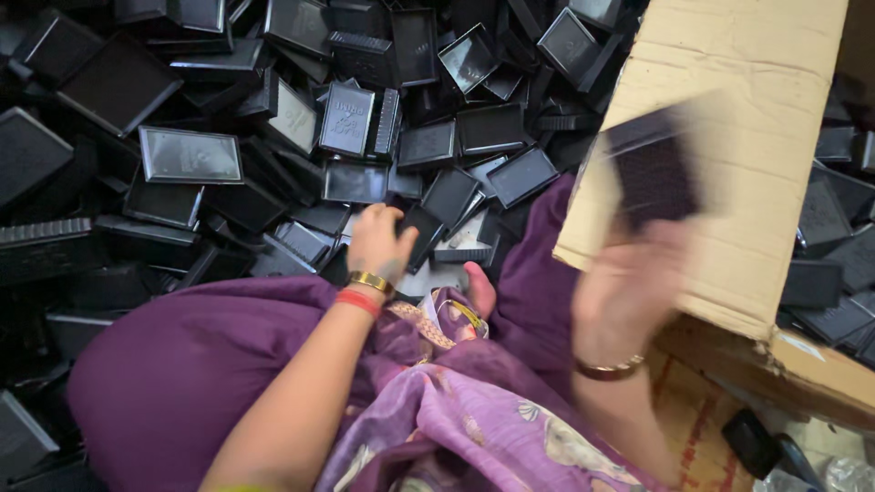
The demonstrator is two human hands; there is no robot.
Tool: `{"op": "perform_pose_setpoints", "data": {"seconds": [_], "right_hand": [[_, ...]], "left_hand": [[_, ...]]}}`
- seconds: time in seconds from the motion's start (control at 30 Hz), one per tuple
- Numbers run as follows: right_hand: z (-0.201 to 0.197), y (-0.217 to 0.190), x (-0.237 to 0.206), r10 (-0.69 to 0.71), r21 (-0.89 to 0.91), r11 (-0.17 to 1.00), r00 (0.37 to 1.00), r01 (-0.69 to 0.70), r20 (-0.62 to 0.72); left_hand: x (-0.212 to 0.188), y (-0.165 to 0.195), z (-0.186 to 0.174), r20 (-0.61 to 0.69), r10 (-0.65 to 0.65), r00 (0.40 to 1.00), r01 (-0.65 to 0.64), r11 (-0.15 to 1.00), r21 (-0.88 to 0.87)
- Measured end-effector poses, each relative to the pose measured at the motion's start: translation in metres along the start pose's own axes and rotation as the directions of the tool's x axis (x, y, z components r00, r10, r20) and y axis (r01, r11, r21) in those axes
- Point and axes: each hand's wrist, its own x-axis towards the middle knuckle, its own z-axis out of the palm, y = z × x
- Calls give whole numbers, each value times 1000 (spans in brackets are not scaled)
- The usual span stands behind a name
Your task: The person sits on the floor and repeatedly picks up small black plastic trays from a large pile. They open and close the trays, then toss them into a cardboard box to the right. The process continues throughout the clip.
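The left hand (381,241) reached into the heap of black plastic trays (273,155), fingers curled onto a tray (421,232) just ahead of it. The right hand (629,292), blurred, gripped a dark tray (654,173) raised against the cardboard box (747,137). Judging by the heap spread beyond both hands, most sorting remained.

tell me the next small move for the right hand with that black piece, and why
Probably carry it a little further over the cardboard box flap and let it go. The right hand holds a black tray piece, blurred in motion, right against the box, while the left hand is down in the pile of black trays, fingers on another.
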Motion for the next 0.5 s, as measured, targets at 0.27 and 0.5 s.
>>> {"op": "perform_pose_setpoints", "data": {"seconds": [0.27, 0.5], "right_hand": [[8, 50, -52, 344, -937, 350, 929, 6, 134], [-24, 121, -58, 612, -742, 126, 537, 658, 580]], "left_hand": [[-10, 34, -32, 271, -105, 957, 101, 994, 28], [26, -7, -43, 533, -749, 393, 603, -227, -764]]}}
